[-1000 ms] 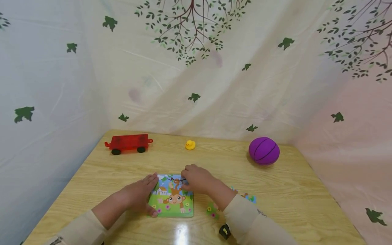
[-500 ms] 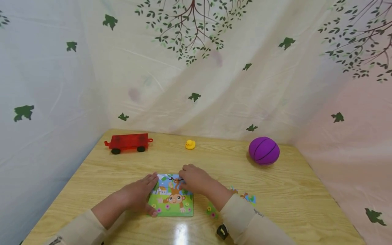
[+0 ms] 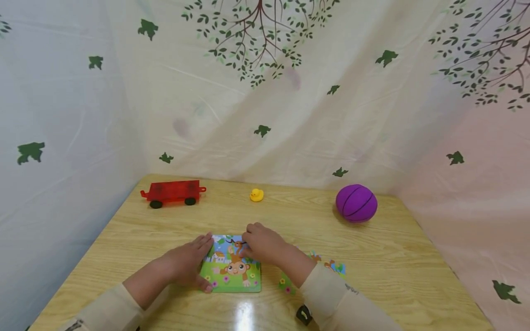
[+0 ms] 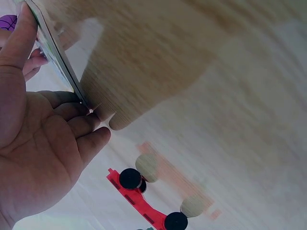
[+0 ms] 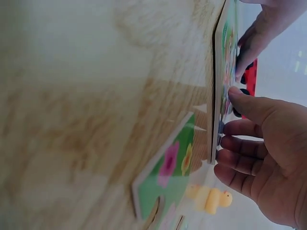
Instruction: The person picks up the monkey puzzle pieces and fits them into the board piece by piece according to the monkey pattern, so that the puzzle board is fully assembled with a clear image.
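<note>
A square jigsaw puzzle (image 3: 232, 280) with a monkey picture lies flat on the wooden table. Along its left side rests my left hand (image 3: 186, 262), fingers stretched to the far corner and thumb at the near corner. In the left wrist view, those fingers (image 4: 91, 139) touch the board's edge. My right hand (image 3: 267, 243) bends over the far right corner, thumb and fingertips on a puzzle piece there, mostly hidden by the hand. The right wrist view shows the thumb (image 5: 244, 100) on the picture side. Loose puzzle pieces (image 3: 287, 284) lie by the right forearm, partly covered by it.
At the back stand a red toy wagon (image 3: 174, 193), a yellow rubber duck (image 3: 256, 195) and a purple ball (image 3: 356, 203). A small dark object (image 3: 304, 315) shows beside the right sleeve. A leaf-printed cloth (image 3: 207, 115) hangs behind and beside the table.
My right hand has shifted slightly left over the puzzle's far right corner, then stays nearly still. The left hand keeps its place on the puzzle's left side.
</note>
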Motion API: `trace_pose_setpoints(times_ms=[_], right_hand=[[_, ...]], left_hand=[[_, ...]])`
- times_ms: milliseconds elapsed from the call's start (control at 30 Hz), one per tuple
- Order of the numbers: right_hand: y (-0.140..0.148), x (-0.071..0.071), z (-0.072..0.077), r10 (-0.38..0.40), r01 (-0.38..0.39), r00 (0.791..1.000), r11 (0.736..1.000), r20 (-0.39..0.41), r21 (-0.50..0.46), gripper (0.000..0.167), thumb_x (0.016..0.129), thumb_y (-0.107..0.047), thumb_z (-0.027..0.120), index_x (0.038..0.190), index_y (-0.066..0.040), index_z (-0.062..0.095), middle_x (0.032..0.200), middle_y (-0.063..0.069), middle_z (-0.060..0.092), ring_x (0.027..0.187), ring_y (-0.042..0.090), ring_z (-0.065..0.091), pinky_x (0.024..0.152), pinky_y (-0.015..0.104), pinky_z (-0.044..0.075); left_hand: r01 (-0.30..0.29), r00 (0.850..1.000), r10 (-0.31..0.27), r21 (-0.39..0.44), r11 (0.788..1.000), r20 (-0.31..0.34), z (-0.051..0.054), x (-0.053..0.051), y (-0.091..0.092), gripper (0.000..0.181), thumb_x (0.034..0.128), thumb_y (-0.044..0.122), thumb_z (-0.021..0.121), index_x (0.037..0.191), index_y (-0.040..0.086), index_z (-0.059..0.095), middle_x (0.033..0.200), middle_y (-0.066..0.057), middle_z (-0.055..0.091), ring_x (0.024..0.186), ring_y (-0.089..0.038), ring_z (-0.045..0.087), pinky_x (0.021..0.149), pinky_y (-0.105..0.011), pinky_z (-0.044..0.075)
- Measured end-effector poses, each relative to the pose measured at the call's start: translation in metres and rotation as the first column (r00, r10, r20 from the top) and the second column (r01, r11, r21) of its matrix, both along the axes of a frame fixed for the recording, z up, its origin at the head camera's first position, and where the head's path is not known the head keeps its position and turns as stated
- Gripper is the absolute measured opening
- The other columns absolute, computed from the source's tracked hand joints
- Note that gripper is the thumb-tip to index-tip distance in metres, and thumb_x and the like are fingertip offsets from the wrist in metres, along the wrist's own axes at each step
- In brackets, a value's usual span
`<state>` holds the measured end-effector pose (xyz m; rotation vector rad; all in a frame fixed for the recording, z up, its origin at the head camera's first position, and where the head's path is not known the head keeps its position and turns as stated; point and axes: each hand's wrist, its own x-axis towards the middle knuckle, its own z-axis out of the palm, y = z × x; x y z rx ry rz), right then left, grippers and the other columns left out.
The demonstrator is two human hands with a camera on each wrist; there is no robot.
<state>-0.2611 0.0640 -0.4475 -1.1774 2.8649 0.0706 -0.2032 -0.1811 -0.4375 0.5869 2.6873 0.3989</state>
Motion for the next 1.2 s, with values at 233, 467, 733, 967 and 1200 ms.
trace_pose_setpoints(times_ms=[233, 467, 733, 967, 1200], right_hand=[[0.010, 0.000, 0.004, 0.026, -0.024, 0.996, 0.999, 0.080, -0.022, 0.044, 0.096, -0.047, 0.058, 0.128, -0.017, 0.065, 0.118, -0.002, 0.060, 0.107, 0.013, 0.053, 0.090, 0.027, 0.050], [0.034, -0.005, 0.009, 0.027, 0.007, 0.969, 0.991, 0.245, -0.136, 0.045, 0.098, -0.042, 0.058, 0.135, -0.017, 0.059, 0.123, -0.002, 0.061, 0.109, 0.012, 0.055, 0.093, 0.030, 0.049], [0.073, -0.008, 0.018, -0.100, 0.150, 0.959, 0.974, 0.267, -0.172, 0.045, 0.096, -0.036, 0.063, 0.133, -0.011, 0.059, 0.130, 0.005, 0.059, 0.120, 0.023, 0.056, 0.102, 0.043, 0.048], [0.102, -0.005, 0.017, -0.221, 0.268, 0.908, 0.960, 0.357, -0.086, 0.042, 0.084, -0.029, 0.079, 0.119, -0.013, 0.064, 0.113, 0.001, 0.056, 0.100, 0.019, 0.054, 0.087, 0.040, 0.050], [0.107, -0.003, 0.009, -0.233, 0.264, 0.922, 0.962, 0.309, -0.065, 0.028, 0.083, -0.019, 0.079, 0.107, -0.016, 0.064, 0.100, -0.003, 0.054, 0.090, 0.014, 0.051, 0.080, 0.036, 0.049]], left_hand=[[0.004, 1.000, -0.004, 0.005, 1.000, -0.001, 0.001, 0.001, 0.000, 0.123, 0.0638, 0.060, 0.083, 0.153, -0.003, 0.027, 0.162, -0.019, 0.020, 0.148, -0.041, 0.020, 0.116, -0.056, 0.027], [0.012, 1.000, -0.012, -0.009, 1.000, -0.002, 0.000, 0.001, 0.001, 0.123, 0.0642, 0.062, 0.082, 0.153, -0.002, 0.025, 0.162, -0.019, 0.018, 0.148, -0.042, 0.019, 0.116, -0.057, 0.027], [0.007, 1.000, -0.007, -0.011, 1.000, -0.007, 0.000, 0.001, 0.000, 0.123, 0.0642, 0.062, 0.082, 0.153, -0.002, 0.025, 0.162, -0.020, 0.018, 0.148, -0.042, 0.019, 0.117, -0.056, 0.026], [0.005, 1.000, -0.005, -0.002, 1.000, 0.002, 0.002, 0.002, 0.000, 0.123, 0.0642, 0.060, 0.083, 0.153, -0.003, 0.026, 0.162, -0.020, 0.018, 0.148, -0.042, 0.018, 0.117, -0.056, 0.026], [0.003, 1.000, -0.003, 0.012, 1.000, 0.000, 0.002, 0.002, 0.000, 0.122, 0.0641, 0.060, 0.083, 0.153, -0.002, 0.026, 0.162, -0.019, 0.018, 0.149, -0.042, 0.018, 0.117, -0.056, 0.026]])
